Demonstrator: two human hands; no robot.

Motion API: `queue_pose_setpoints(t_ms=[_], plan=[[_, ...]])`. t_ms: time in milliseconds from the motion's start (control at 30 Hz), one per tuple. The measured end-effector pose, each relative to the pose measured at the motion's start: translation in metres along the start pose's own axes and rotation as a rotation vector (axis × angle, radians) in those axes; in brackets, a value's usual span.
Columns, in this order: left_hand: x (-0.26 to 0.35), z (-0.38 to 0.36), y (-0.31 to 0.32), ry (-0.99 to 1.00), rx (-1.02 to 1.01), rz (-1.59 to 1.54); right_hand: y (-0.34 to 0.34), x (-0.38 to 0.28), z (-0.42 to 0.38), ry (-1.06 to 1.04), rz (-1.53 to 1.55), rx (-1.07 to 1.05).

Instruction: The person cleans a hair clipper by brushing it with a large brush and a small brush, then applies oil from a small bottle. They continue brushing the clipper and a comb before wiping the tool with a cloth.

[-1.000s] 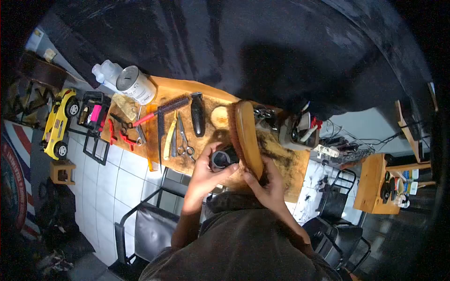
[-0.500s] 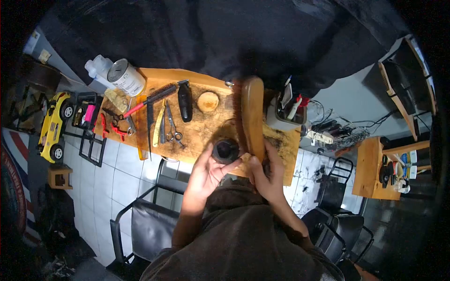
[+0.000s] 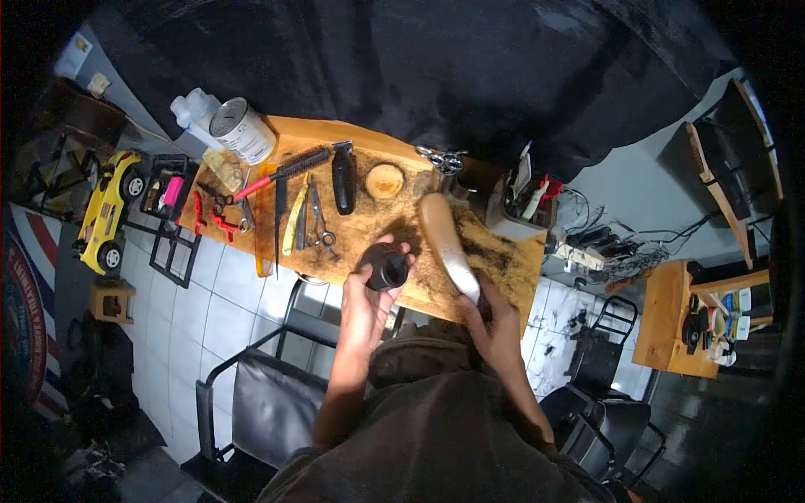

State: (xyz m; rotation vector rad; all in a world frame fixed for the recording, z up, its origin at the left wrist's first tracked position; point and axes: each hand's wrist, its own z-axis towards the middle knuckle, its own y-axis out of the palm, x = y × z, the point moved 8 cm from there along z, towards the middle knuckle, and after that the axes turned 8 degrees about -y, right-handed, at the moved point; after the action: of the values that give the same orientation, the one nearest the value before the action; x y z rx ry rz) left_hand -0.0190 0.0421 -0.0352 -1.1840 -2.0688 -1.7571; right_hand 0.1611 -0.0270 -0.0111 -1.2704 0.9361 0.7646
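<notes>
My left hand [image 3: 367, 312] is closed around a small black cup-like object [image 3: 384, 267], its dark round opening facing toward me. I cannot make out what is inside it. A wooden barber's brush [image 3: 444, 239] with a long curved handle is gripped at its near end by my right hand [image 3: 495, 329]. The brush slants over the wooden table [image 3: 402, 225], its smooth back up and its bristles hidden. Dark hair clippings [image 3: 490, 251] lie beside it.
Left of my hands lie a black hair clipper [image 3: 344, 180], scissors [image 3: 319, 230], a yellow-handled razor [image 3: 295, 220] and a red-handled round brush [image 3: 281, 172]. Behind stand a can [image 3: 243, 132] and a metal cup with scissors [image 3: 444, 172]. A tool container [image 3: 516, 210] stands right.
My hands have moved apart. The brush has swung lower and turned its back upward, uncovering the metal cup. The black object has tilted in my left hand, and the whole view has shifted slightly.
</notes>
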Motion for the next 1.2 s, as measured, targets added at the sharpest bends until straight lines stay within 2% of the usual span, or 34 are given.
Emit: queue_pose_setpoints(t_ms=[100, 133, 233, 267, 367, 400, 500, 533, 633, 767, 800, 900, 933, 967, 1033, 1100, 1200], plan=[[0.014, -0.004, -0.005, 0.19, 0.126, 0.351, -0.001, -0.009, -0.003, -0.078, 0.13, -0.06], [0.016, -0.005, -0.005, 0.196, 0.121, 0.415, 0.005, -0.009, -0.006, -0.056, 0.215, -0.125], [0.021, -0.009, 0.009, 0.094, 0.046, -0.038, 0.022, -0.001, -0.008, -0.158, 0.109, -0.158], [0.022, -0.01, 0.006, 0.106, 0.096, 0.128, 0.022, 0.005, -0.008, -0.06, 0.107, -0.146], [0.018, -0.005, 0.002, 0.062, -0.045, -0.071, 0.012, 0.012, -0.002, 0.024, 0.091, -0.02], [0.021, -0.006, -0.001, 0.099, -0.017, -0.043, 0.009, 0.001, -0.002, 0.083, 0.159, -0.052], [0.031, -0.009, -0.009, 0.216, 0.069, 0.039, 0.014, -0.024, -0.009, -0.146, 0.202, -0.178], [0.033, -0.011, -0.005, 0.217, 0.046, -0.001, 0.026, -0.01, -0.016, -0.096, 0.243, -0.239], [0.05, -0.011, 0.007, 0.365, 0.048, 0.466, 0.027, -0.008, -0.011, -0.112, 0.04, -0.143], [0.064, -0.016, 0.017, 0.484, -0.007, 0.615, 0.025, -0.025, -0.013, -0.051, 0.314, -0.106], [0.074, -0.02, 0.022, 0.647, 0.013, 0.766, 0.026, -0.026, -0.018, -0.044, 0.337, -0.132], [0.088, -0.029, 0.038, 0.817, 0.016, 0.979, 0.037, -0.017, -0.023, -0.178, 0.158, -0.216], [0.092, -0.031, 0.041, 0.882, 0.079, 1.116, 0.032, -0.01, -0.022, -0.158, -0.043, -0.127], [0.095, -0.028, 0.042, 0.865, 0.046, 1.12, 0.026, -0.005, -0.023, -0.129, -0.244, -0.041], [0.099, -0.023, 0.051, 0.857, -0.039, 1.071, 0.021, 0.006, -0.022, 0.173, 0.054, -0.075], [0.097, -0.018, 0.059, 0.847, -0.07, 1.134, 0.012, -0.007, -0.025, -0.045, 0.161, 0.067], [0.087, -0.015, 0.067, 0.795, -0.145, 1.105, 0.016, -0.008, -0.033, -0.1, 0.005, -0.028]])
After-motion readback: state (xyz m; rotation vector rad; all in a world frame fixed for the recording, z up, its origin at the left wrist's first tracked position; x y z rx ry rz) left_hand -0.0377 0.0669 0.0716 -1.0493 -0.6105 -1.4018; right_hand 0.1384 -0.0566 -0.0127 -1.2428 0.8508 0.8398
